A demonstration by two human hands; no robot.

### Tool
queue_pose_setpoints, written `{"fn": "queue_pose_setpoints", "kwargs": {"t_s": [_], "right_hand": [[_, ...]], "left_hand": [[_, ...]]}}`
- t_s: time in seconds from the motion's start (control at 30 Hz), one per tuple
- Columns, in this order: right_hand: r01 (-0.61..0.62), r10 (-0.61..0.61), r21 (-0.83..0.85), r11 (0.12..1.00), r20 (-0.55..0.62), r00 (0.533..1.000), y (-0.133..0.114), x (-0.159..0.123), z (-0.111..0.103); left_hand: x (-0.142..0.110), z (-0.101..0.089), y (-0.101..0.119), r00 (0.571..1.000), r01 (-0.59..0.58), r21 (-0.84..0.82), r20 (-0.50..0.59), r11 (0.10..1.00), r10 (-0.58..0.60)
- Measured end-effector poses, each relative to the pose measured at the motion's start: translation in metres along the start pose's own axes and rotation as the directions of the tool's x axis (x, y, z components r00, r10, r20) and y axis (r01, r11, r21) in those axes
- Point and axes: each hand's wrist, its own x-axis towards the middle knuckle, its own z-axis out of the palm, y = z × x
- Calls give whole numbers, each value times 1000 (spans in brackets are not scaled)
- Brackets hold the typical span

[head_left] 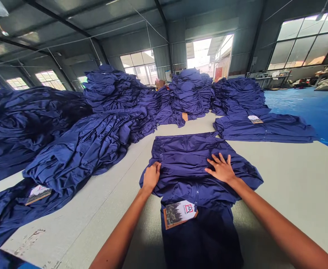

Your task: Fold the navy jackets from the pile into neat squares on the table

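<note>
A navy blue jacket (186, 160) with a zipper lies spread on the pale table before me. My left hand (152, 175) is closed on its left edge, fingers curled into the cloth. My right hand (221, 168) rests flat on the right part of the jacket, fingers spread. Below the zipper, a paper hang tag (180, 213) with a forest picture and a red logo lies on the dark cloth. The nearest stretch of navy fabric (203, 239) runs toward me between my forearms.
Navy garments are heaped along the left (91, 145) and stacked at the back (191, 91). A flat folded garment (267, 127) with a tag lies back right on the table (298, 172). Blue floor covering (298, 102) extends beyond the right edge.
</note>
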Motion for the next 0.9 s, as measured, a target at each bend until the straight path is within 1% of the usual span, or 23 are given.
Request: {"fn": "queue_pose_setpoints", "kwargs": {"t_s": [0.03,0.1,0.13,0.17,0.23,0.27,0.33,0.4,0.47,0.53,0.6,0.67,0.7,0.73,0.8,0.83,0.9], "right_hand": [[97,-98,-28,995,-19,995,-7,0,-2],[277,-278,-26,960,-10,961,-27,1,-7],[333,-334,16,943,15,943,-40,3,-10],[354,-359,88,931,50,932,-54,5,-14],[316,-355,257,913,121,927,-84,13,-19],[285,-347,326,901,149,926,-99,18,-21],[243,-335,405,882,176,926,-127,28,-24],[226,-324,431,873,168,931,-151,38,-25],[198,-295,454,869,152,943,-167,46,-24],[166,-251,518,839,98,963,-178,50,-24],[172,-229,655,736,2,973,-182,49,-24],[216,-257,764,609,-68,964,-180,44,-26],[237,-285,786,572,-81,955,-176,40,-27],[254,-318,783,568,-76,945,-169,36,-29],[263,-339,741,618,-51,939,-148,28,-33],[256,-324,710,656,-41,945,-134,25,-35],[207,-253,630,748,-17,967,-99,21,-38]], "left_hand": [[1,-4,-4,1000,-5,-28,-31,1000,4],[2,-14,-12,995,-19,-76,-97,997,11],[3,-19,-15,991,-19,-94,-134,995,6],[4,-25,-17,985,-12,-106,-172,994,-6],[5,-32,-18,965,-6,-140,-260,990,-31],[4,-34,-16,954,-27,-166,-300,986,-25],[1,-32,-9,943,-115,-225,-330,968,36],[-4,-23,2,953,-191,-259,-278,947,117],[-8,-11,12,973,-190,-249,-179,950,147],[-10,0,19,983,-164,-227,-123,960,139],[-9,6,20,984,-162,-215,-112,963,141],[-6,6,16,981,-178,-199,-116,964,158],[-4,3,12,980,-184,-188,-116,965,164],[-2,-2,7,979,-186,-176,-116,967,167],[2,-17,-9,979,-177,-155,-128,972,158],[3,-26,-18,979,-165,-151,-147,975,143],[5,-47,-40,973,-98,-106,-218,990,73]]}}
